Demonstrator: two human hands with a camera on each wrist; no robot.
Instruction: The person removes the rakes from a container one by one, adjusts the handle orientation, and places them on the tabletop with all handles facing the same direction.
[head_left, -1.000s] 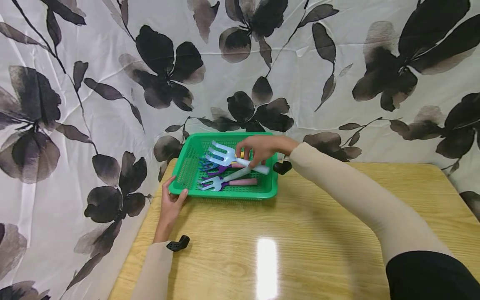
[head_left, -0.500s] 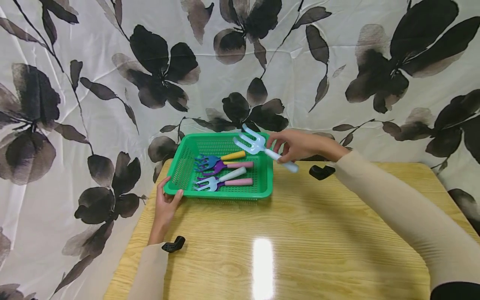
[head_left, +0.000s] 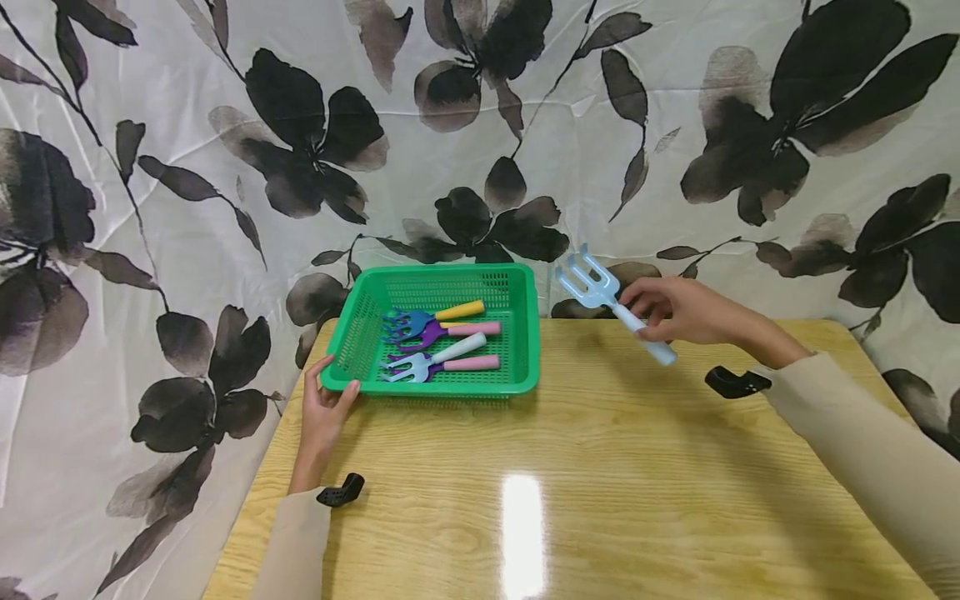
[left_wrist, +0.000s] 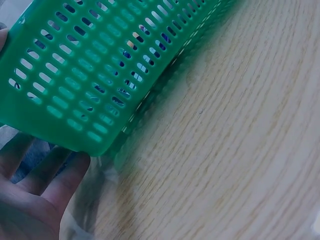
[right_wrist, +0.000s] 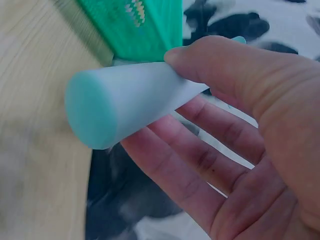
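- One pale blue garden fork with a smooth, tapering handle (head_left: 598, 288) is hanging in the air right of the basket, tines pointing far and left.
- The right hand (head_left: 678, 312) is holding that handle in a light pinch, thumb above and fingers below; its roundness could be inviting a twist, letting the tines dip.
- Its tines are hovering by the far edge of the wooden counter (head_left: 637, 467), so a slip there could be sending it toward the floral cloth (head_left: 570, 158).
- The left hand (head_left: 324, 421) is gripping the near left corner of the green perforated plastic basket (head_left: 450, 389); a careless tug could be tipping it, since that corner is sitting close to the counter's left edge.
- Inside, a blue fork with a yellow handle (head_left: 459, 311), purple forks with pink handles (head_left: 476, 328) and another pale blue fork (head_left: 450, 351) are overlapping; their tines could be snagging if one is lifted.
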